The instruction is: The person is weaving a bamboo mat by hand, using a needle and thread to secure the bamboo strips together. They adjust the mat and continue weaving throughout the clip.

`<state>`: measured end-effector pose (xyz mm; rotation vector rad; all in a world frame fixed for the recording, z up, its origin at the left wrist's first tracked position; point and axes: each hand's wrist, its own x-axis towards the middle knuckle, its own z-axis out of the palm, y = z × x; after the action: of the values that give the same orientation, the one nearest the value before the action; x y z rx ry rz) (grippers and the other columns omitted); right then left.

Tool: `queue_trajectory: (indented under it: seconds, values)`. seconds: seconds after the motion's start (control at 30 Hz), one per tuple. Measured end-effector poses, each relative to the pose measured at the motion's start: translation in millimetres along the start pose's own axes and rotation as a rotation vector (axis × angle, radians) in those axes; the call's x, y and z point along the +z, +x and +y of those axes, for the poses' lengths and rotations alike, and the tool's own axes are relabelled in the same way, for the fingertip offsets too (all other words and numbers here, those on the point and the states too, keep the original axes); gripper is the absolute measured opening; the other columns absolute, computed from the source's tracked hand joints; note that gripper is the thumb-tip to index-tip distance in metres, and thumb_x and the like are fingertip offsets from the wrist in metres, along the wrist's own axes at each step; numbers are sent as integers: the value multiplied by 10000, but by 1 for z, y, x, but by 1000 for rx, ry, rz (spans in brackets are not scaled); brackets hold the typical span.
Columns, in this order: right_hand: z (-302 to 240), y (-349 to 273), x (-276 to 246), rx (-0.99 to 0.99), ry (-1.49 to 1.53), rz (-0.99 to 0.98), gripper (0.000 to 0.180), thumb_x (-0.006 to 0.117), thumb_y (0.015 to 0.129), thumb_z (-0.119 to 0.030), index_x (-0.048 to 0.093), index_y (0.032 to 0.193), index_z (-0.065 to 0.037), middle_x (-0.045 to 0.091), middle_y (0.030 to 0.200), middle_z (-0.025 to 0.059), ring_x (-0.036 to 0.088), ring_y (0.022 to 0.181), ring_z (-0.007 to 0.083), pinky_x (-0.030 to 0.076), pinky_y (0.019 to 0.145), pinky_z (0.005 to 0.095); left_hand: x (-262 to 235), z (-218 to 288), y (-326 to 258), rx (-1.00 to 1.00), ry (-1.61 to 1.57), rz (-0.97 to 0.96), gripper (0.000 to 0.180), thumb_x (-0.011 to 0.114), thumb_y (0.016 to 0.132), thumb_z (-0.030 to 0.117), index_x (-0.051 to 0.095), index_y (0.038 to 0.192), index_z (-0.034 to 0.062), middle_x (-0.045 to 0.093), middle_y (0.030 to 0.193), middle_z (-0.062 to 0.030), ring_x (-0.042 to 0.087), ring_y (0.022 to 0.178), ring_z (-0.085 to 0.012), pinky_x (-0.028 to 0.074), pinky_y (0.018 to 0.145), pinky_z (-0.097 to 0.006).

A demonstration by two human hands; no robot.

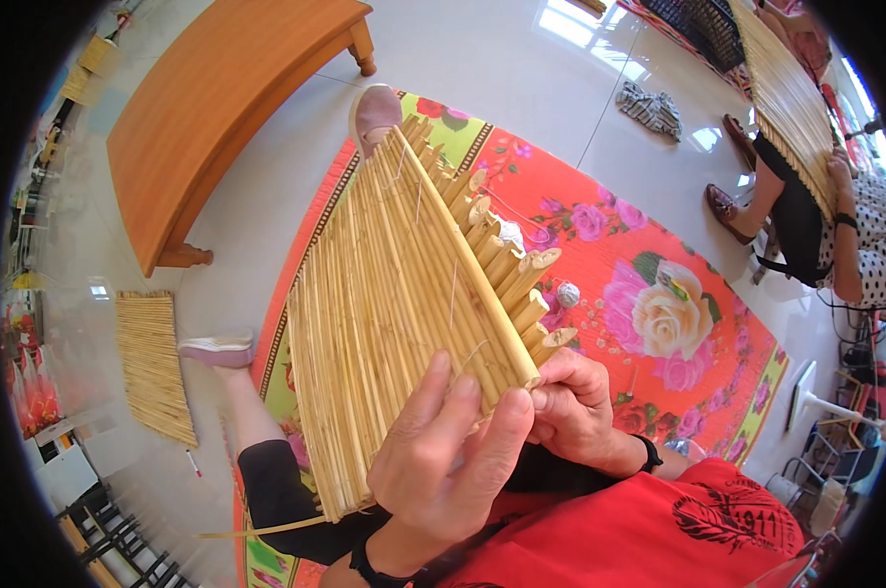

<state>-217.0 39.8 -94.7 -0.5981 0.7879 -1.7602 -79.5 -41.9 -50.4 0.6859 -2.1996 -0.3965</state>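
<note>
The flat pale-yellow panel of reed sticks (364,323) lies tilted over your legs, above the red cloth mat with flowers (599,333). Your right hand (578,407) has its thumb and fingers curled in, gripping the low end of the thick, smooth yellow edge stick (465,257). Your left hand (443,461) has bent fingers spread by the same corner; I can't tell if they pinch anything.

If your right hand loosens or twists, the edge stick could slide out of line with the others. The thin white strings (453,291) look loose on top, so a finger could catch one and pull it crooked. Pull too hard, and a string might snap or a reed might crack. The pile of thick cut yellow reeds (506,274) is just beyond the edge stick, so its rough ends could snag a string if the panel rocks. A bump could roll the little round white ball (567,294) away. The long thin yellow strip (257,530) poking out at the lower left could catch and bend.
</note>
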Motion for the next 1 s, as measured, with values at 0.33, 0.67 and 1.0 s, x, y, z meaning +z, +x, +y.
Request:
queue_trajectory:
  seconds: [0.33,0.67,1.0]
  values:
    - [6,11,17,-97,-10,83,43,559,1059,-16,584,1086,6,541,767,44,421,550,75,348,473,262,-3,-3,4,56,60,-23,356,704,915,103,745,1268,122,677,1070,-148,724,1049,-395,638,749,-388]
    - [-2,15,14,-81,-93,90,46,597,1044,-17,589,1026,24,541,708,41,438,539,77,345,466,260,-3,-3,4,63,74,-36,370,722,901,118,749,1269,125,676,1073,-132,732,1034,-389,641,720,-371]
    - [-2,17,15,-113,-133,110,48,596,1043,-14,577,1018,22,562,808,56,456,554,76,367,478,255,-1,-2,4,64,78,-35,366,724,896,113,755,1261,121,673,1070,-121,734,1037,-381,641,716,-369]
